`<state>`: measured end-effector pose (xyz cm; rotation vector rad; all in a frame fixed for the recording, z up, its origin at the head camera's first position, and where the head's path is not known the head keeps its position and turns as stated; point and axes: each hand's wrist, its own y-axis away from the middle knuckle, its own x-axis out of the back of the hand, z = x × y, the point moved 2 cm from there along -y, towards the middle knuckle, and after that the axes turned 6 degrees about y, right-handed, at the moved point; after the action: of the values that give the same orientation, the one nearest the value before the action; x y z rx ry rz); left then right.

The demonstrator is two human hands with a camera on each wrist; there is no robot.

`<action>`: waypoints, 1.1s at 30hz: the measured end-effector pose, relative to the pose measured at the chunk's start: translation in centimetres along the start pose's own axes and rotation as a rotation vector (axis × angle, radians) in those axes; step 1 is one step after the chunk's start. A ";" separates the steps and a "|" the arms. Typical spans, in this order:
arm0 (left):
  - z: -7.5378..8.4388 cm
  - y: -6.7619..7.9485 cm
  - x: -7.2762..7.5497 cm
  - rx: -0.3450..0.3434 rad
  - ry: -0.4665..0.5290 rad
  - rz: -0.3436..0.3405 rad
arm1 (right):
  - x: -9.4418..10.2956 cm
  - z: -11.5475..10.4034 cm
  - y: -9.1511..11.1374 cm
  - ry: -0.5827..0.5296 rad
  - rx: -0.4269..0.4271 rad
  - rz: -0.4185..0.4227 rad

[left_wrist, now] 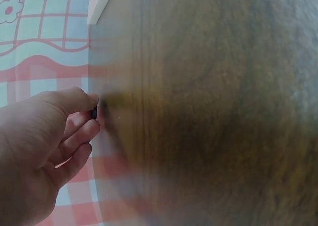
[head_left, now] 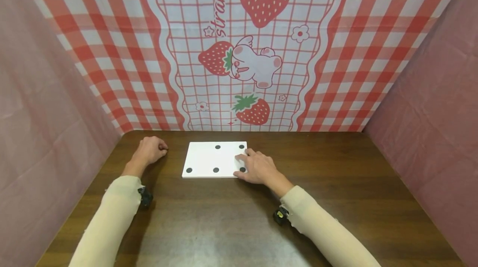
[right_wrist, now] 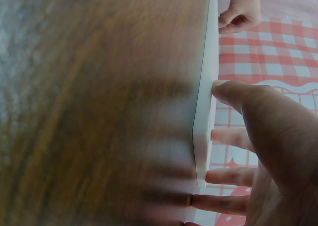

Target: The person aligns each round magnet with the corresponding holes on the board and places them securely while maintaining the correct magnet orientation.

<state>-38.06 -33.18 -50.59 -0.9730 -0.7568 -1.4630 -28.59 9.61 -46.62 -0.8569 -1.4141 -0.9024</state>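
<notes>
A white board (head_left: pixel 201 159) with several round black spots lies flat on the table. Its lower row has three spots, one of them a black disc (head_left: pixel 189 170) at the near left corner; the far left corner shows plain white. To the left of the board, my left hand (head_left: pixel 150 150) pinches a small dark disc (left_wrist: pixel 94 113) between thumb and fingers. Over the board's right end, my right hand (head_left: pixel 257 167) rests with fingers spread, thumb near the front edge and fingertips at the right side. In the right wrist view the board (right_wrist: pixel 204 102) is seen edge-on.
The brown wooden table (head_left: pixel 209 225) runs back to a red-and-white checked cloth (head_left: pixel 119 51) printed with strawberries. Pink cloth walls (head_left: pixel 429 113) stand at both sides. A small dark device (head_left: pixel 145 197) is strapped at each wrist.
</notes>
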 end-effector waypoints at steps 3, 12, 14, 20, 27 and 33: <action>0.9 0.4 0.6 0.008 0.006 -0.004 | -0.4 0.2 -0.1 0.012 0.008 0.013; 4.3 2.2 2.7 -0.041 -0.003 -0.002 | -0.1 0.1 0.0 0.005 -0.001 -0.002; 5.6 2.9 3.3 -0.043 -0.002 0.002 | -0.2 0.1 0.0 0.005 -0.004 -0.002; 7.2 3.5 3.6 -0.031 -0.028 0.014 | -0.5 0.2 -0.2 0.021 0.011 0.021; 8.0 3.1 3.6 -0.069 -0.032 0.031 | 0.0 0.0 0.0 0.010 0.004 0.006; 8.3 2.3 3.0 -0.105 -0.028 0.024 | -0.4 0.2 -0.1 0.025 0.018 0.031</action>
<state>-34.50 -27.49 -44.44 -1.0808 -0.6920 -1.4823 -28.73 9.74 -46.99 -0.8491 -1.3821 -0.8723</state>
